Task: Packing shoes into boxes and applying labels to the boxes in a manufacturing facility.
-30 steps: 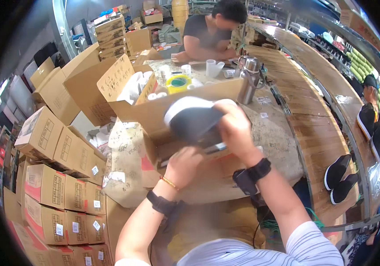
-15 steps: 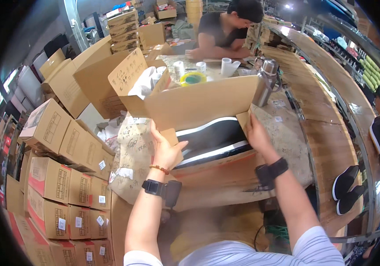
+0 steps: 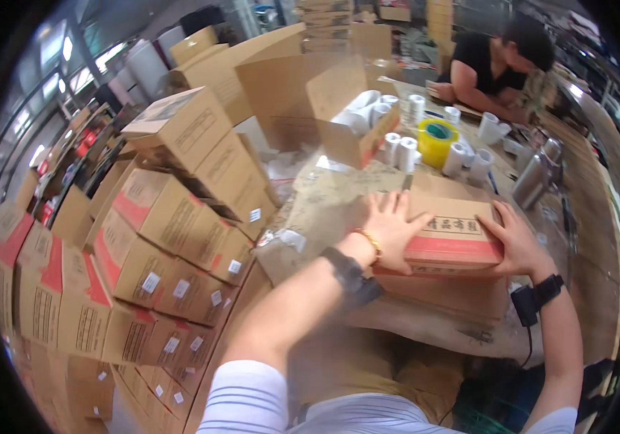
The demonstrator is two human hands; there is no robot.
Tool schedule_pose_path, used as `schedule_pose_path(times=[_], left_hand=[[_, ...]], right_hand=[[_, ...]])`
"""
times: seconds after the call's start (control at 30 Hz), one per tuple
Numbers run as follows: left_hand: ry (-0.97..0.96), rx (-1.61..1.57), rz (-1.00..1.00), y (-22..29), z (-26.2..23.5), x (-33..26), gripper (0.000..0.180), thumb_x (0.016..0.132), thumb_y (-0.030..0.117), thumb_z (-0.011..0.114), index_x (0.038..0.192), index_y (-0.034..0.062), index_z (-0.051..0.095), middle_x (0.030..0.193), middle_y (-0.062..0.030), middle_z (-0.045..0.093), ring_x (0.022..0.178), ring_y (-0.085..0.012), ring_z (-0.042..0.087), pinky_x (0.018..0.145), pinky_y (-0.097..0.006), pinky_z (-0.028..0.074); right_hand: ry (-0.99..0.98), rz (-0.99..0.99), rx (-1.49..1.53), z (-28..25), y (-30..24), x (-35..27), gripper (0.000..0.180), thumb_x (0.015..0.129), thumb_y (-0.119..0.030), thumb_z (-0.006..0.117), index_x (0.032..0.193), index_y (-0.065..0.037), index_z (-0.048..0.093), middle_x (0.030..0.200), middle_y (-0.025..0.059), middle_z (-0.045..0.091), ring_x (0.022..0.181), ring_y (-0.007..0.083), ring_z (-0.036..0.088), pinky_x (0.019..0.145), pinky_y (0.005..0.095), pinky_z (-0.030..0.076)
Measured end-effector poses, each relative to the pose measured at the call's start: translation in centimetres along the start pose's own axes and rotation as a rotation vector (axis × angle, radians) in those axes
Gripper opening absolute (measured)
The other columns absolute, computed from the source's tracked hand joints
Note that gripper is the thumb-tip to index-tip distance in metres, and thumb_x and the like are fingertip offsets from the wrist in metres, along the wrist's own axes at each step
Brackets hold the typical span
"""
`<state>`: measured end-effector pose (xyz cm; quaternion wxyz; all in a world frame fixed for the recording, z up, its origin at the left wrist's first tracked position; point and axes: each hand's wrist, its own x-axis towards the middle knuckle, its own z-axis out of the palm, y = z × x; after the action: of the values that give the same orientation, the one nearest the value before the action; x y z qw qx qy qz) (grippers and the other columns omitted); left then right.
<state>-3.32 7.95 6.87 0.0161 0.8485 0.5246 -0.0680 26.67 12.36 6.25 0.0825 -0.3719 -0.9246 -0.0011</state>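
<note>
A closed cardboard shoebox (image 3: 453, 242) with a red band along its front lies on the work table (image 3: 310, 220) before me. My left hand (image 3: 389, 230) grips its left end, fingers fanned over the lid and thumb low at the front. Round the right end, my right hand (image 3: 516, 242) has its fingers on the lid and its palm against the side. The shoes inside are out of sight under the lid.
Several white label rolls (image 3: 402, 150), a yellow tape roll (image 3: 438, 142) and a steel flask (image 3: 539, 173) stand beyond the shoebox. An open carton (image 3: 339, 108) of rolls sits behind. Stacked shoeboxes (image 3: 172, 239) rise at my left. Another person (image 3: 494, 72) leans on the table's far side.
The lid has come down over the two dark shoes, and the box is closed. Both hands have shifted onto its lid and ends. My view has turned left.
</note>
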Motion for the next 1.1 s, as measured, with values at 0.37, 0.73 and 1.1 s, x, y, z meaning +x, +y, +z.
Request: schedule_pose_path(times=[0.37,0.73,1.1], left_hand=[[0.525,-0.155,0.085,0.8,4.1,-2.5,0.086,0.061,0.057,0.072,0.136,0.0276,0.043,0.147,-0.0177,0.026,0.137,-0.0345,0.021,0.100,-0.070,0.014],[1.295,-0.765,-0.292,3.6,8.7,-9.2,0.109,0.067,0.041,0.080,0.147,0.0112,0.012,0.148,-0.0189,0.013,0.134,-0.0334,0.025,0.110,-0.050,0.013],[1.376,-1.621,-0.241,0.7,7.9,-26.2,0.042,0.085,0.013,0.049,0.125,-0.0009,0.046,0.123,-0.0107,0.051,0.113,-0.0228,0.049,0.096,-0.038,0.041]], right_hand=[[0.257,-0.098,0.253,4.5,-0.3,-2.0,0.079,0.072,-0.054,0.064,0.130,-0.004,0.047,0.142,0.0225,0.029,0.130,0.0389,0.032,0.107,0.0449,0.027],[0.441,0.429,1.861,11.5,-1.9,-10.6,0.078,0.077,-0.044,0.067,0.136,-0.005,0.037,0.132,0.0105,0.048,0.121,0.0259,0.046,0.100,0.0413,0.040],[0.238,-0.284,2.212,8.0,-30.0,1.4,0.091,0.084,-0.059,0.054,0.148,-0.015,0.008,0.143,0.0100,0.031,0.125,0.0275,0.042,0.100,0.0411,0.038]])
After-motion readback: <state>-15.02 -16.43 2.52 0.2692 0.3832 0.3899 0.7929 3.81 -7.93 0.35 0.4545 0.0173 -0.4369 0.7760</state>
